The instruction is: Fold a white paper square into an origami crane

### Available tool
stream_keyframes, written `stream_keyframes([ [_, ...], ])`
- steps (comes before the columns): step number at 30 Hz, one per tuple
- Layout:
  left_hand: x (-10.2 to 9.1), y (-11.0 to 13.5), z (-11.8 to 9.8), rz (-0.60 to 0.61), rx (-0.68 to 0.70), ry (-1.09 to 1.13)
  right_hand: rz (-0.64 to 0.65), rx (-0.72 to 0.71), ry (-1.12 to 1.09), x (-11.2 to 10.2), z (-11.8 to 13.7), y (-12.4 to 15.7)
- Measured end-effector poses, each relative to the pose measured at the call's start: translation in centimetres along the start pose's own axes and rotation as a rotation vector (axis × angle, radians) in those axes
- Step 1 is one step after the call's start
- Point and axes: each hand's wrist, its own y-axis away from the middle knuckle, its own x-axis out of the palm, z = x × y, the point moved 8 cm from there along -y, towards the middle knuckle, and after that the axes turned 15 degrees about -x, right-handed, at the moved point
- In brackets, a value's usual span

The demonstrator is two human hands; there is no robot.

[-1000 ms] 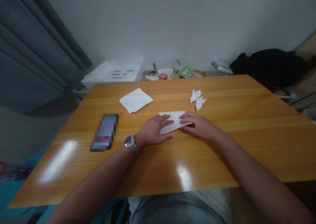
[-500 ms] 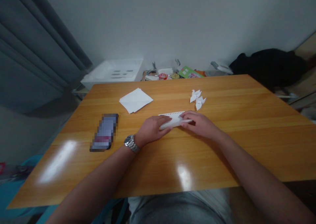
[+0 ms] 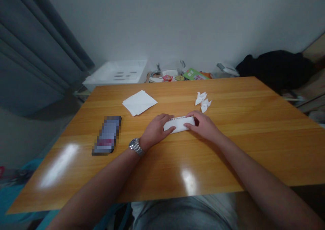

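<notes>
A folded sheet of white paper (image 3: 179, 124) with a row of punched holes along its far edge lies on the wooden table in front of me. My left hand (image 3: 158, 128) grips its left end, thumb on the near face and fingers at the far edge. At the right end my right hand (image 3: 201, 124) holds the paper the same way, thumb on top and fingers behind. Beyond the right hand sit two small folded paper birds (image 3: 203, 101). A stack of white paper sheets (image 3: 139, 103) rests farther back on the left.
A phone (image 3: 107, 136), its screen blurred, lies on the table (image 3: 218, 165) left of my left hand. Behind the table's far edge are a white foam box (image 3: 119, 71), a green packet (image 3: 195, 74) and other small items. Black cloth (image 3: 276, 67) is heaped at the back right.
The near flap of the paper has been brought up toward the holed edge, and the sheet now shows a flat strip. Both thumbs have moved onto its face, fingers to the far edge.
</notes>
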Motion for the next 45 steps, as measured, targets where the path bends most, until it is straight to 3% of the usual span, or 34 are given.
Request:
stream_keyframes([
  [8, 0.1, -0.2, 1.0, -0.075, -0.076, -0.170, 0.003, -0.035, 0.030, 0.5, -0.1, -0.1],
  [16, 0.1, -0.3, 1.4, -0.079, -0.105, -0.188, 0.030, -0.038, 0.072, 1.2, -0.3, 0.1],
  [34, 0.1, -0.4, 0.7, -0.013, -0.034, -0.032, 0.085, -0.074, 0.105, 1.5, 0.1, 0.3],
  [41, -0.2, -0.3, 1.0, 0.042, -0.140, 0.195, 0.044, -0.074, 0.051, 0.6, 1.0, -0.3],
  [45, -0.7, -0.1, 1.3, 0.002, -0.214, 0.254, 0.012, -0.019, -0.044, 0.2, 1.1, -0.2],
])
